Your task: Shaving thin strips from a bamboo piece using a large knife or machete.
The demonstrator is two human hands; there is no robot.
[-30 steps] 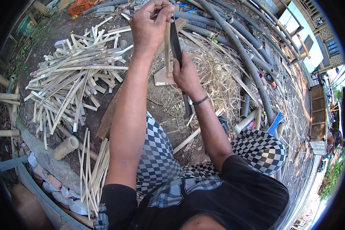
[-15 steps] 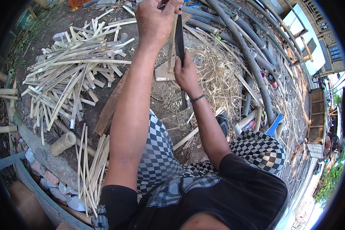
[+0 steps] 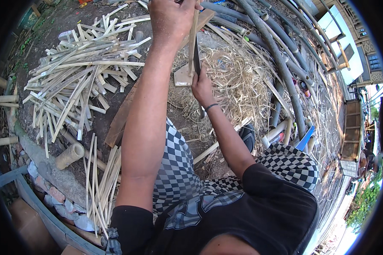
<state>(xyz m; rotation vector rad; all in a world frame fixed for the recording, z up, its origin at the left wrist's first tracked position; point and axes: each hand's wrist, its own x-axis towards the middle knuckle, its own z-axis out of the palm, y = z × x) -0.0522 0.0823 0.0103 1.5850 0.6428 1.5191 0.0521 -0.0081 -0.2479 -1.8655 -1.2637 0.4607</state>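
At the top of the view my left hand point(image 3: 172, 21) is closed around the upper part of a narrow bamboo strip point(image 3: 192, 46), which hangs down lengthwise in front of me. My right hand point(image 3: 203, 90) grips a long dark-bladed knife point(image 3: 196, 61), its blade lying close along the right side of the strip. The knife's lower end sticks out below that hand. Behind the strip's lower end lies a pale flat board point(image 3: 183, 77). The fingertips of my left hand are partly cut off by the frame edge.
Curly bamboo shavings point(image 3: 238, 80) cover the ground beyond my right hand. A large heap of split bamboo strips point(image 3: 78, 76) lies at left, with a smaller bundle point(image 3: 106, 187) nearer. Long poles point(image 3: 276, 63) stretch along the right; a blue-bladed tool point(image 3: 305, 138) is beside my knee.
My right hand has shifted slightly nearer and to the left with the knife. The blade now shows narrower against the strip. My left hand has risen a little.
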